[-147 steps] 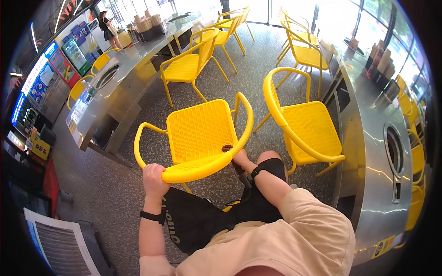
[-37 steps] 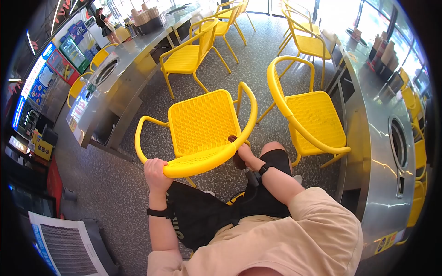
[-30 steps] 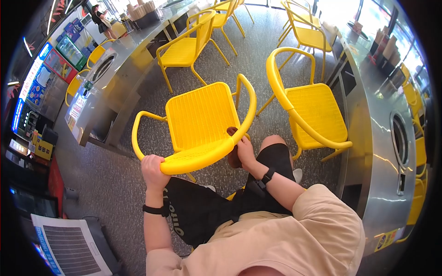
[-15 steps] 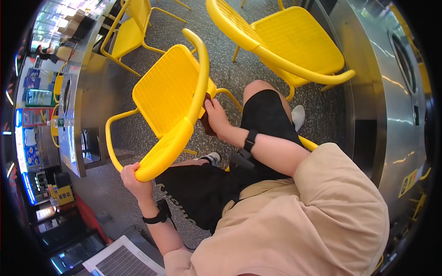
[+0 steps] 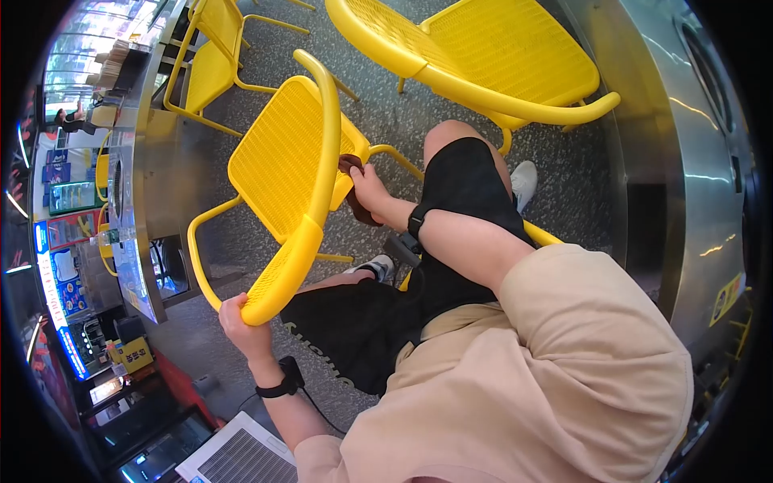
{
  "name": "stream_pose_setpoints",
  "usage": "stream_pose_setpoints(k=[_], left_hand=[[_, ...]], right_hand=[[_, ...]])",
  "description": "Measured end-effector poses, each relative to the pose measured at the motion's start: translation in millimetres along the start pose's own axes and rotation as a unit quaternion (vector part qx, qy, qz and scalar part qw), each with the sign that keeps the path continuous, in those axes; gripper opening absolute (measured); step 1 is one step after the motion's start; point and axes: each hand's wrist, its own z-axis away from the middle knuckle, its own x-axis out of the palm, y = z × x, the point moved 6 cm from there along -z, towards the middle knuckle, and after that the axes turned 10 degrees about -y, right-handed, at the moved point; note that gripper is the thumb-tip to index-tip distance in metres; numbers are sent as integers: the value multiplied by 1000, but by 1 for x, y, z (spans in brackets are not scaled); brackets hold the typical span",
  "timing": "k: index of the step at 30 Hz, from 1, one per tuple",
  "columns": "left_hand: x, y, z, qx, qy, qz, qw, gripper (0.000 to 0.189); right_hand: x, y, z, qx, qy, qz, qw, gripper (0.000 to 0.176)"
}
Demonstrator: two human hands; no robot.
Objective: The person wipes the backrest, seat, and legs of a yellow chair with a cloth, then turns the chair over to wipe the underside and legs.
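My left hand (image 5: 246, 328) is closed around the lower end of the curved backrest of a yellow chair (image 5: 278, 153). The chair stands at an angle in front of my legs, its woven seat facing up. In my right hand (image 5: 372, 191) is a dark brown cloth (image 5: 360, 208), pinched between thumb and fingers. Part of the cloth touches the chair's side near the seat edge; the rest hangs below my hand.
Another yellow chair (image 5: 515, 64) stands ahead on the right, and one more yellow chair (image 5: 213, 68) is at the far left. Metal-sided tables flank me: a left table (image 5: 145, 193) and a right table (image 5: 684, 177). A white vented unit (image 5: 241, 455) sits at the lower left.
My right hand and the cloth have shifted slightly left and up along the chair's side. My left hand keeps its grip on the backrest. The whole view has turned a little.
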Motion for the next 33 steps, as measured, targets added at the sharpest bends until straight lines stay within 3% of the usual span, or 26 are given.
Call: stream_pose_setpoints(k=[8,13,16,19,23,26,29,33], left_hand=[[-13,-31,1,-59,-69,-25,996,22],[-26,-22,-13,-81,-166,-8,983,32],[-23,-12,-31,-49,-235,20,971,38],[-9,-15,-48,71,-278,46,957,44],[-4,-24,-49,75,-289,86,951,55],[-4,-22,-52,60,-300,104,946,59],[-4,-19,-53,58,-296,104,948,59],[-3,-19,-52,41,-312,111,943,61]], right_hand=[[49,7,-15,-10,-40,-68,997,43],[62,60,-69,-88,11,14,996,41],[57,59,-76,-50,22,60,997,39],[53,57,-78,-50,2,51,997,35],[49,53,-77,-89,9,67,994,33],[44,47,-71,-67,39,168,983,34],[44,54,-73,-107,96,182,973,33],[6,57,-82,-126,265,165,942,32]])
